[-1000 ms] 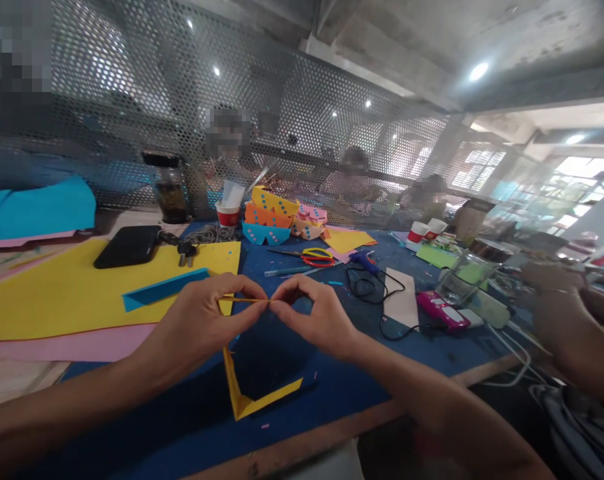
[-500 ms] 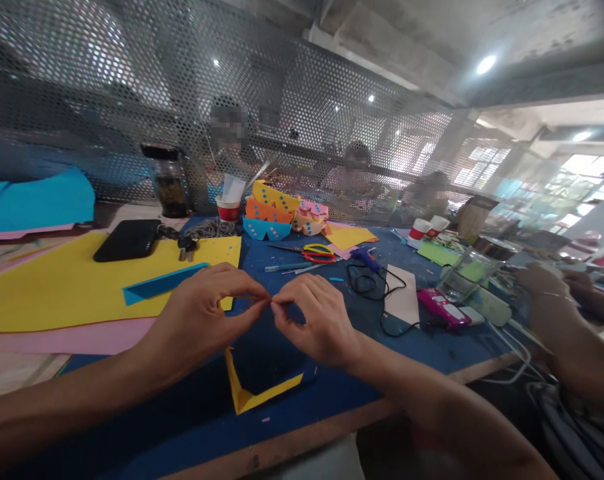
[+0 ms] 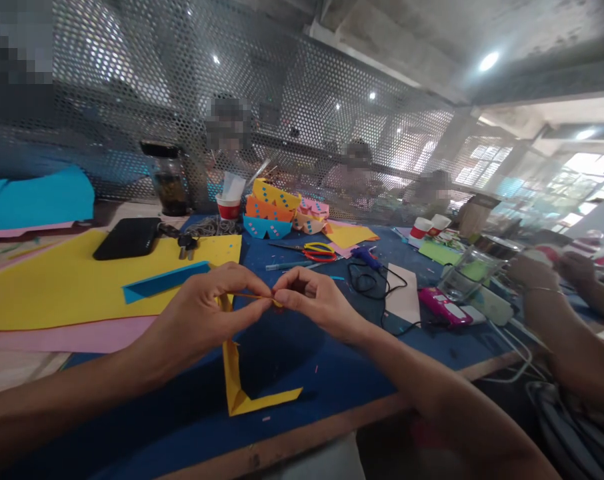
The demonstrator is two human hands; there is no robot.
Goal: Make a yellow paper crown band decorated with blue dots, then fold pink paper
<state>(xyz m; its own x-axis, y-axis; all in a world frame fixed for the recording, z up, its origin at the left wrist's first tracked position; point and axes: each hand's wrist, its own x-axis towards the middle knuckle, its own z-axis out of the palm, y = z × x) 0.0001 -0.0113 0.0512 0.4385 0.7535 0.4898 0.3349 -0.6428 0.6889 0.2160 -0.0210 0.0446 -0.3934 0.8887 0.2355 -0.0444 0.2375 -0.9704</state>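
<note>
A folded yellow paper strip (image 3: pixel 233 380) bends in a sharp corner below my hands, one arm reaching right above the blue table mat (image 3: pixel 302 353). My left hand (image 3: pixel 215 303) pinches the strip's upper part, whose thin edge runs between thumb and index finger. Fingertip to fingertip with it, my right hand (image 3: pixel 317 300) pinches the strip's end, and a bit of yellow shows under its thumb. Behind my left hand, a folded blue paper strip (image 3: pixel 157 283) lies on a large yellow sheet (image 3: pixel 57 293).
Scissors (image 3: pixel 317 251), a blue glue gun (image 3: pixel 367 259) with a looping cord, and decorated paper shapes (image 3: pixel 269 210) lie beyond my hands. A black phone (image 3: pixel 127 239) and keys (image 3: pixel 186 247) sit left. Rightward are a pink device (image 3: pixel 445 308), a glass jar (image 3: pixel 475 270) and another person's arm (image 3: pixel 542 307).
The strip has turned edge-on between my fingers, and its yellow edge now shows there. Its lower corner has shifted slightly left. My right hand's fingers have rolled, thumb now more on top.
</note>
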